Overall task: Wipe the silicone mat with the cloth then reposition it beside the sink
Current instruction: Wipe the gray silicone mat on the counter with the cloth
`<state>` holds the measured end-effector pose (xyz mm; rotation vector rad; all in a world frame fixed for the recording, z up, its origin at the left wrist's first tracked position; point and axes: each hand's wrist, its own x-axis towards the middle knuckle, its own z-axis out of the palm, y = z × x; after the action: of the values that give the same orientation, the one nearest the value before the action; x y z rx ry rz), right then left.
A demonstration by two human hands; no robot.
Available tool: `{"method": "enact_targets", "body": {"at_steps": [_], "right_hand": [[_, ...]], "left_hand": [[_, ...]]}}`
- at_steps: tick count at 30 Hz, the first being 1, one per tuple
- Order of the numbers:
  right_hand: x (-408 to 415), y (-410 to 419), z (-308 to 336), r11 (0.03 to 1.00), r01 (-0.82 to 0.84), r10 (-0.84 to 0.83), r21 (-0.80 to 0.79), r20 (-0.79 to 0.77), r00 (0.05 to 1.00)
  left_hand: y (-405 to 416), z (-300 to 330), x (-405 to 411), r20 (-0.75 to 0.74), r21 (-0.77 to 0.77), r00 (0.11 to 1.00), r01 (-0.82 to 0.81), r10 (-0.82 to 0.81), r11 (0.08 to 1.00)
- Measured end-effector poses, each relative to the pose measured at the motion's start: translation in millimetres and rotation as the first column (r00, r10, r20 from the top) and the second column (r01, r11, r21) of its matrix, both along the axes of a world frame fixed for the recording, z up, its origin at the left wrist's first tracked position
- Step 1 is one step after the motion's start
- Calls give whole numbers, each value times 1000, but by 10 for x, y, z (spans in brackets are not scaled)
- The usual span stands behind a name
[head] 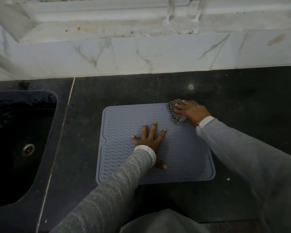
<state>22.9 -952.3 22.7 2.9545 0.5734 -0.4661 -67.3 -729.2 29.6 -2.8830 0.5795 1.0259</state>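
A grey silicone mat [121, 125] with wavy ridges lies flat on the black counter, right of the sink. My left hand [149, 140] presses down on the mat's middle with fingers spread straight. My right hand [191, 112] rests on a black-and-white checked cloth [172, 106] at the mat's far right corner, fingers laid over the bunched fabric. Part of the cloth is hidden under that hand.
A dark sink [20, 148] with a metal drain [28, 149] is set into the counter at the left. A pale seam [64, 121] runs down the black counter [242, 101] between sink and mat. A marble-tiled wall [158, 54] rises behind.
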Motion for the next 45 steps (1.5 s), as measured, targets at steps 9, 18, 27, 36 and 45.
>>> {"method": "enact_targets", "body": {"at_steps": [9,18,27,36,45], "right_hand": [[129,314,205,991,30,-36,129,42,998],[45,-34,199,996,87,-87,-16,3,996],[117,626,271,996,-40,46,80,-71,996],[117,148,361,998,31,-34,-63,-40,999],[269,915,239,997,-76,78,17,-103,992]], "left_hand": [[-16,-5,-6,21,2,1000,1,-1,1000],[-10,11,2,-1,3,1000,6,-6,1000],[-20,-19,27,-26,17,1000,-3,3,1000],[-5,-12,6,-8,-2,1000,1,-1,1000],[-10,-60,23,-4,17,1000,1,-1,1000]]}}
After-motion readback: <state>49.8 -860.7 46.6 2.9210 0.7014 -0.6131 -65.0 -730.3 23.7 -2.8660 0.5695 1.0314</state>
